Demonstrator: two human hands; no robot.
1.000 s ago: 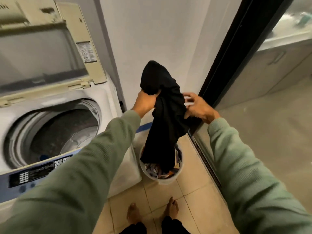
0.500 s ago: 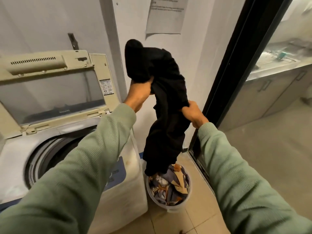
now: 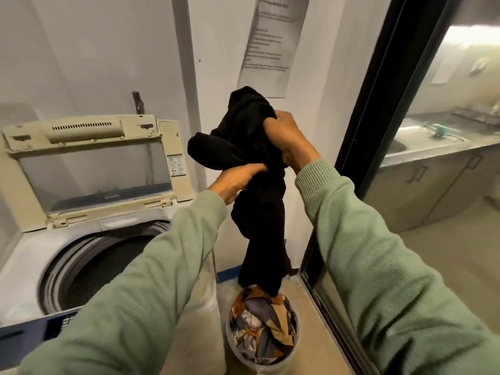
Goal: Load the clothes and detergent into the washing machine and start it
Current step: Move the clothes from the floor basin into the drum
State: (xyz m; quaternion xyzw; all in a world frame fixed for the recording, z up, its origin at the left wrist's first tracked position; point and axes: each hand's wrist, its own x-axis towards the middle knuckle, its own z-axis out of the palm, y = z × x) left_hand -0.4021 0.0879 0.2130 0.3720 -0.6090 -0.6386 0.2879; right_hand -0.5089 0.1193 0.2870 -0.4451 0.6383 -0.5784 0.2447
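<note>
While the black garment (image 3: 257,185) hangs in the air above the round laundry basket (image 3: 263,359) on the floor, both hands are clamped on it: the left hand (image 3: 235,182) grips its middle and the right hand (image 3: 286,136) bunches its upper part, the two close together; its lower end trails down to just over the patterned clothes (image 3: 263,328) in the basket, beside the right front corner of the washing machine (image 3: 89,239); the lid (image 3: 92,163) stands open and the drum (image 3: 100,269) looks dark, with no clothing visible in the part that shows; loading seems barely begun, I judge, with detergent and starting yet to come, and no detergent is in view; counted: one black garment, one basket, one machine, two hands, and a heap of patterned pieces too tangled to number.
</note>
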